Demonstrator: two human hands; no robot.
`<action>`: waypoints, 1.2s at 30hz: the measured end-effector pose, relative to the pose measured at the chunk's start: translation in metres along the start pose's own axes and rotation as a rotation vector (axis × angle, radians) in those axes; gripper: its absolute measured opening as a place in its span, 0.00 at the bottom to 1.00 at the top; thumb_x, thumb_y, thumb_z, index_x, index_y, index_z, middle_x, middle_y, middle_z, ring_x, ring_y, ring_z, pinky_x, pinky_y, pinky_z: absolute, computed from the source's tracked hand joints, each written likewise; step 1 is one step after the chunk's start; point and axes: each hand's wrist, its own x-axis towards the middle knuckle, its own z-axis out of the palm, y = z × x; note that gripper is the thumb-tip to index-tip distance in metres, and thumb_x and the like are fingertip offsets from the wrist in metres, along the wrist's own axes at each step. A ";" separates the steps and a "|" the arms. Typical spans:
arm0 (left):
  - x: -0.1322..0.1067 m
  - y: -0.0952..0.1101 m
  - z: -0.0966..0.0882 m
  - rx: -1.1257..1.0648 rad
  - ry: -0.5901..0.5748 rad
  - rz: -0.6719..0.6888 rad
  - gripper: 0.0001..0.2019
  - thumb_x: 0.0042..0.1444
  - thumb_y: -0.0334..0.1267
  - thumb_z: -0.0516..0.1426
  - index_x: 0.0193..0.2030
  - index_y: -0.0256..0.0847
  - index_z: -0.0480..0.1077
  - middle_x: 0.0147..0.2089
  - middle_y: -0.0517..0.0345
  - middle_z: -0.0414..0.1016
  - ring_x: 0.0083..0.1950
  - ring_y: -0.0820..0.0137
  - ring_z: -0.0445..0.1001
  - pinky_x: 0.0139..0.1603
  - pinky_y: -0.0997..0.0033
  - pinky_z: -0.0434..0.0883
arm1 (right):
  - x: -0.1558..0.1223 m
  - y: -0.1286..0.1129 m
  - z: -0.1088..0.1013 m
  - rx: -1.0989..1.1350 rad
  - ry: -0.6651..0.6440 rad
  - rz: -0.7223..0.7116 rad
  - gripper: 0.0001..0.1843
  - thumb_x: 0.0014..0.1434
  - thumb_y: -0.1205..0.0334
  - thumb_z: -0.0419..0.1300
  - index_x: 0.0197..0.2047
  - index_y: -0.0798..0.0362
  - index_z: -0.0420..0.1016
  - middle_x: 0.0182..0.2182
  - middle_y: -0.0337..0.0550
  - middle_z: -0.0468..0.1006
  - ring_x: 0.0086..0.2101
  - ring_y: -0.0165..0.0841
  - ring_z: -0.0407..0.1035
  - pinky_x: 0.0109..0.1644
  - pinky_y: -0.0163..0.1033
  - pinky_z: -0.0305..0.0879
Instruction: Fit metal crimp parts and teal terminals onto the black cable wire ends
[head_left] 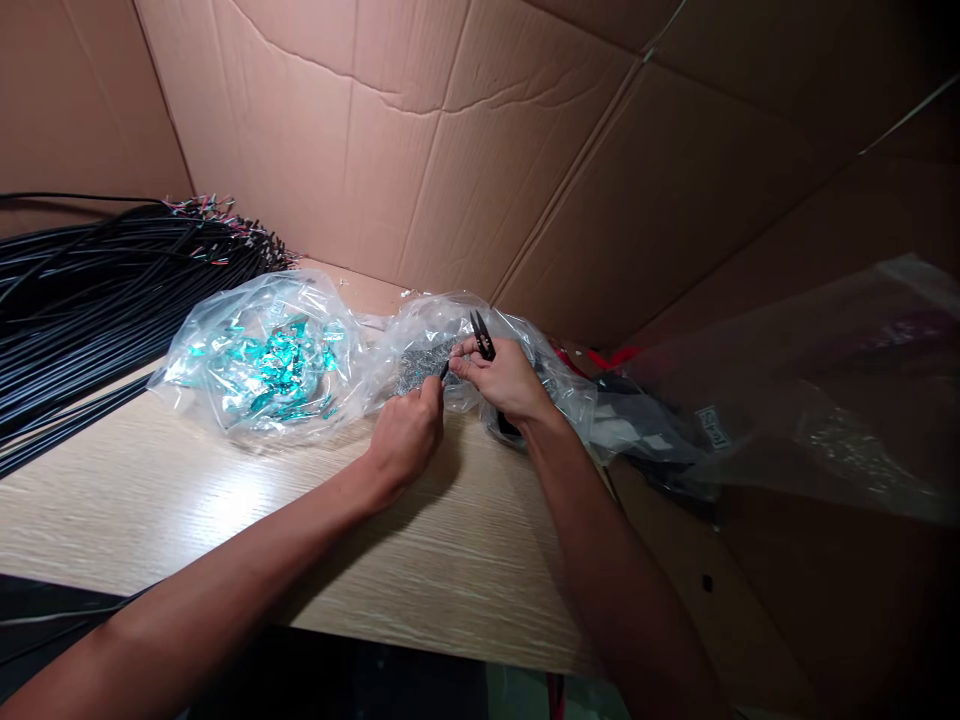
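My left hand (409, 432) is closed around a thin black cable (445, 370), whose short end sticks up past the fingertips. Close by on the right, my right hand (510, 380) has a small pair of black snips (482, 338) tucked in it, blades pointing up and away. The thumb and forefinger of that hand meet at the cable's tip; whether they pinch it is too small to tell. Just behind both hands lies an open clear plastic bag (457, 312) with many small silvery metal pieces (424, 365) in it.
A clear bag (217, 400) of shiny teal pieces stands left on the wooden table (315, 560). Bundled black cables (90, 280) with stripped ends fill the far left. Cardboard walls (390, 130) rise behind. Another clear bag (787, 400) extends at right.
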 end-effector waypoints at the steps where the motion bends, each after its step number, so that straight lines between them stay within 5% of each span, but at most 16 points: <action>1: 0.000 -0.001 0.001 -0.017 0.021 0.003 0.19 0.77 0.29 0.42 0.53 0.33 0.74 0.39 0.38 0.82 0.34 0.59 0.79 0.32 0.64 0.59 | -0.001 -0.002 0.001 0.006 0.018 0.006 0.38 0.60 0.39 0.65 0.57 0.67 0.72 0.26 0.40 0.53 0.32 0.06 0.43 0.37 0.19 0.45; 11: 0.001 -0.007 0.003 -0.498 0.236 0.000 0.16 0.79 0.37 0.47 0.41 0.38 0.72 0.33 0.48 0.78 0.31 0.66 0.71 0.37 0.65 0.62 | -0.009 -0.015 0.022 -0.006 0.193 -0.027 0.30 0.63 0.47 0.62 0.55 0.68 0.75 0.25 0.41 0.51 0.31 0.06 0.41 0.36 0.19 0.39; 25: 0.005 -0.004 -0.005 -0.890 0.160 -0.171 0.18 0.77 0.40 0.49 0.39 0.37 0.74 0.28 0.57 0.71 0.30 0.69 0.67 0.34 0.70 0.60 | -0.010 -0.019 0.014 0.007 0.125 -0.061 0.32 0.61 0.48 0.68 0.56 0.70 0.77 0.25 0.38 0.54 0.28 0.03 0.44 0.33 0.18 0.41; 36: 0.004 -0.004 0.000 -1.051 0.110 -0.105 0.18 0.77 0.46 0.49 0.39 0.38 0.71 0.29 0.57 0.70 0.27 0.72 0.65 0.29 0.73 0.59 | -0.010 -0.018 0.014 0.032 0.126 -0.067 0.31 0.64 0.48 0.64 0.55 0.71 0.74 0.24 0.39 0.52 0.31 0.04 0.44 0.35 0.16 0.43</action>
